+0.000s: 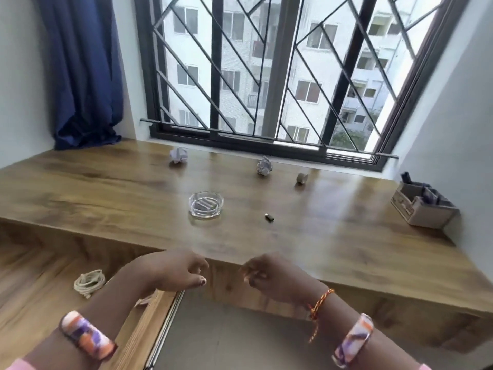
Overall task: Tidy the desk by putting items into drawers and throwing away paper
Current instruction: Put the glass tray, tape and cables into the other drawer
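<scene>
1. Wooden counter [106, 188] under the window carried what was left to tidy: two crumpled paper balls, the left one [178, 155] and the right one [264, 165], both far back near the window frame, a small tape roll [302, 178] just right of them, a tiny dark connector-like piece [269, 216] mid-counter, and a glass ashtray [206, 204].
2. Both hands hovered at the near edge, touching nothing: the left hand [176, 271] and the right hand [262, 273] each had loosely curled fingers and held nothing.
3. Judged from this, the step in hand was choosing the next item. Reaching long for a paper ball would call for leaning in and closing the whole hand round it, since crumpled paper gives under light pressure and rolls if nudged.
4. The small dark piece would need a fingertip pinch; sliding it toward the edge first might help.
5. The open drawer [40, 284] at lower left held a coiled white cable [89, 283]; something pale showed near its front wall, too hidden to name.
6. The ashtray held something dark and flat, too blurred to name.
7. The box organiser [424, 209] at the right wall held dark items in its compartments, unclear which.
</scene>
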A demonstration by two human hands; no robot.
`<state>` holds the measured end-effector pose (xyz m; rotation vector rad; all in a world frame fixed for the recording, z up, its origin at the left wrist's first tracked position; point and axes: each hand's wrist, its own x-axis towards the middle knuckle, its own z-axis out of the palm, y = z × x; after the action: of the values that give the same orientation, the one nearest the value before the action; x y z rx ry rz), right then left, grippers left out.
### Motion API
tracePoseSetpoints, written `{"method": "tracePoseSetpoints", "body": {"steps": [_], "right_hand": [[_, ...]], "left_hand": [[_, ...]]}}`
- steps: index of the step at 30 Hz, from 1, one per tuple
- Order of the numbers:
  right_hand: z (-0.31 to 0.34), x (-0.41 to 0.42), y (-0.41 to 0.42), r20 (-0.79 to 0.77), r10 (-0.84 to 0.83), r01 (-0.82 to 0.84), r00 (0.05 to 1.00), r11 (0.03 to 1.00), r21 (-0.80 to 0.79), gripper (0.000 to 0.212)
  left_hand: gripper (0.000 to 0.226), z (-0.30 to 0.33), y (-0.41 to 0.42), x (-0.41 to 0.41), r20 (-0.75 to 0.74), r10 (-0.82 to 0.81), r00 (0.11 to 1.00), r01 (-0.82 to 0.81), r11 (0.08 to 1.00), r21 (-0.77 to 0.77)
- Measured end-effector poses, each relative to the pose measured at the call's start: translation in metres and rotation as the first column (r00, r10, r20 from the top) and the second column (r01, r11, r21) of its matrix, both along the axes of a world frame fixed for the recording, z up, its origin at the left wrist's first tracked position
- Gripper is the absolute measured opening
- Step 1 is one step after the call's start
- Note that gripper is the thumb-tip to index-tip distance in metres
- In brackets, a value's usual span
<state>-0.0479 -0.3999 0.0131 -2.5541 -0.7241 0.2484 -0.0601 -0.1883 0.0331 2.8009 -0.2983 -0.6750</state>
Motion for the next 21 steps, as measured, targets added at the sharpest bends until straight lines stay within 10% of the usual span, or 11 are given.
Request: {"method": "tracePoseSetpoints", "body": {"steps": [12,18,21], "right_hand": [[-0.046,0.163,-0.03,0.192,-0.068,0.127,0.979,0.942,-0.312,0.082],[-0.07,0.208,-0.037,0.155,-0.187,0.234,0.97,0.894,-0.382,0.046],[-0.084,0.221,-0.047,0.22,-0.216,0.289,0.951,0.875,-0.389,0.066]], "left_hand": [[0.038,0.009,-0.024,0.182,0.21,-0.125,0.97,0.136,0.99,-0.036],[0.043,-0.005,-0.04,0.236,0.219,-0.27,0.937,0.279,0.96,-0.008],[0.052,-0.021,-0.048,0.262,0.206,-0.332,0.921,0.333,0.942,0.031]]}}
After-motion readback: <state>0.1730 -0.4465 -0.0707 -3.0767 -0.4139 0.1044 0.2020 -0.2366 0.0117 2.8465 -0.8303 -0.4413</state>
